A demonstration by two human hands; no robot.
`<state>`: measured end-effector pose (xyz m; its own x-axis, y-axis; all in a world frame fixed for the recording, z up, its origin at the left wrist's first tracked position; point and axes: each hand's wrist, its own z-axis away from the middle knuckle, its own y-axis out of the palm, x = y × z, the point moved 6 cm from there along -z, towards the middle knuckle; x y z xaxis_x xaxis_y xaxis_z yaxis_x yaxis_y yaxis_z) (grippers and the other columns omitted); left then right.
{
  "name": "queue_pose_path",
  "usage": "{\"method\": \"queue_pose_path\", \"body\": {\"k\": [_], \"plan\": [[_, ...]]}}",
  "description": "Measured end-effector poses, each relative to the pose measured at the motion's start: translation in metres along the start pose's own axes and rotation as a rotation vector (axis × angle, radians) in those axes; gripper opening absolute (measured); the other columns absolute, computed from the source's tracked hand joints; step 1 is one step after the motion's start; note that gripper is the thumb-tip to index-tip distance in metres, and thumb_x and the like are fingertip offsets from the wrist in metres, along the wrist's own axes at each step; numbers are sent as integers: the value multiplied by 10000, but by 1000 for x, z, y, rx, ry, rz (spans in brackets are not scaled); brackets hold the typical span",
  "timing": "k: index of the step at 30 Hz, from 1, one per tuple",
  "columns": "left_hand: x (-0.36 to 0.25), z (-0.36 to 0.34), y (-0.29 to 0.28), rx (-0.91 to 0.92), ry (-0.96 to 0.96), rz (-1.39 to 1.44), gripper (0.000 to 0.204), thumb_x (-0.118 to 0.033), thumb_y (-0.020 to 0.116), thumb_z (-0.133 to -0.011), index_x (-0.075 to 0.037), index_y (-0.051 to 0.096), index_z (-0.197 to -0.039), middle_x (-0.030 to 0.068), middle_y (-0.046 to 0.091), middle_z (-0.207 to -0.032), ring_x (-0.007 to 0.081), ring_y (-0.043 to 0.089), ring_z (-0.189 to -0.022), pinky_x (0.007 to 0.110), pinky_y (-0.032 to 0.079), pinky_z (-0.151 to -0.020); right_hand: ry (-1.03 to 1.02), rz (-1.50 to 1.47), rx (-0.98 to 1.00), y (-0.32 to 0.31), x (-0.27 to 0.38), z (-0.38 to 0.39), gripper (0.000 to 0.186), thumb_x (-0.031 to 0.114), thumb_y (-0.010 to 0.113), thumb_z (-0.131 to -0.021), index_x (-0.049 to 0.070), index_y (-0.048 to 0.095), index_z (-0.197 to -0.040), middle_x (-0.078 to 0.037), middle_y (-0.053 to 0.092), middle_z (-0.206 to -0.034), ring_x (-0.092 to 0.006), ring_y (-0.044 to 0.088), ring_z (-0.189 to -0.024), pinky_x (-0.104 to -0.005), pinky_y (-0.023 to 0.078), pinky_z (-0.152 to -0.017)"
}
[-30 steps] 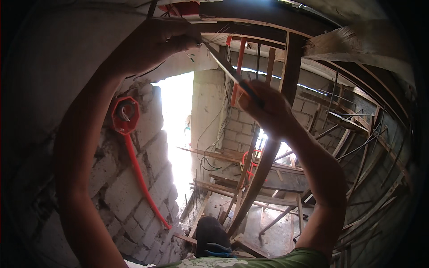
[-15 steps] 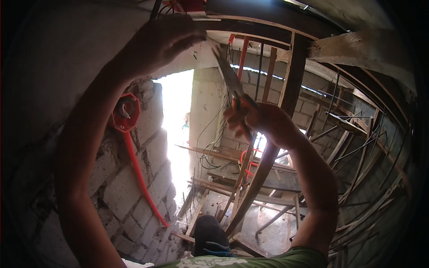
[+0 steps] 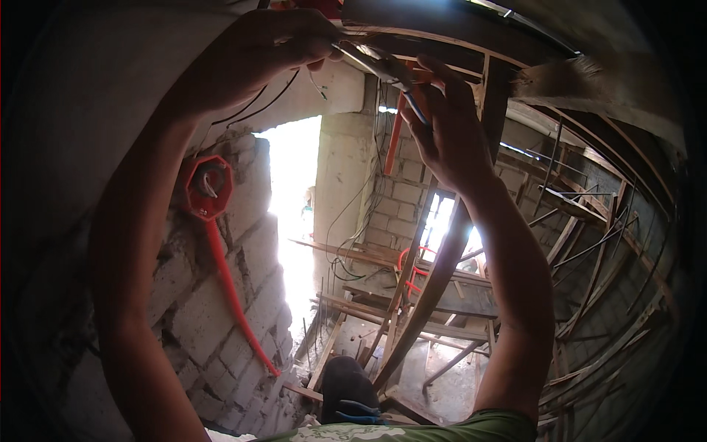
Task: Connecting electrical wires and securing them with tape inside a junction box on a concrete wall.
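Up near the ceiling, my left hand is closed, with thin wires at its fingertips. Two dark wires hang below it toward the wall. My right hand grips a pair of pliers with blue on the handles. The jaws of the pliers point left and meet the fingertips of my left hand. What exactly lies between the jaws is too blurred to tell. Behind my left hand, part of a red box shows at the top edge.
A red octagonal junction box with an orange conduit runs down the block wall at left. Wooden posts stand ahead, and a beam crosses at upper right. Loose cables hang by the bright opening. Blue-handled tools sit at my waist.
My right hand has risen and turned, bringing the pliers up so their jaws reach my left fingertips. My left hand has shifted slightly, and dark wires now show below it.
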<state>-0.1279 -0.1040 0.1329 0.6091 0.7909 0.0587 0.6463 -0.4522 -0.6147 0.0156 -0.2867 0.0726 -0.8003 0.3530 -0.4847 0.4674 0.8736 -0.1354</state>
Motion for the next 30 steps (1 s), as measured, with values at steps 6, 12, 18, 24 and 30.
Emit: {"method": "queue_pose_path", "body": {"k": [6,12,18,24,30], "plan": [[-1,-3,3,13,-12,-16,301,-294,580,-1026,-33,688,-1131,4,600,-845,101,522,-792,288,448,-752,9,-92,-11,5,-5,-1,397,138,764,-861,48,599,-1211,-154,521,-1274,-327,556,-1171,-405,521,-963],[2,3,11,-133,36,-211,235,-261,626,-997,-82,699,-1129,18,631,-865,114,580,-831,308,480,-798,402,-485,268,18,4,28,227,246,646,-958,73,619,-1101,-160,571,-1139,-312,612,-1023,-437,527,-875],[2,18,41,-22,410,-894,257,-106,715,-873,-108,691,-1128,64,643,-948,228,621,-924,368,521,-815,942,-2180,567,19,68,84,298,248,530,-1046,-37,617,-1065,-146,675,-927,-170,680,-791,-296,518,-544],[-4,9,25,-118,281,-668,208,-165,651,-954,-103,667,-1151,51,632,-954,186,608,-908,339,506,-820,680,-1191,498,21,49,71,361,240,582,-1000,-26,593,-1244,-198,620,-1231,-269,667,-1074,-390,555,-853],[8,2,13,-74,-26,-33,299,-330,549,-1044,-67,656,-1136,-11,548,-849,104,501,-793,275,444,-750,377,-492,298,24,36,47,551,300,624,-973,87,447,-1450,-160,431,-1475,-341,525,-1319,-468,466,-1063]]}}
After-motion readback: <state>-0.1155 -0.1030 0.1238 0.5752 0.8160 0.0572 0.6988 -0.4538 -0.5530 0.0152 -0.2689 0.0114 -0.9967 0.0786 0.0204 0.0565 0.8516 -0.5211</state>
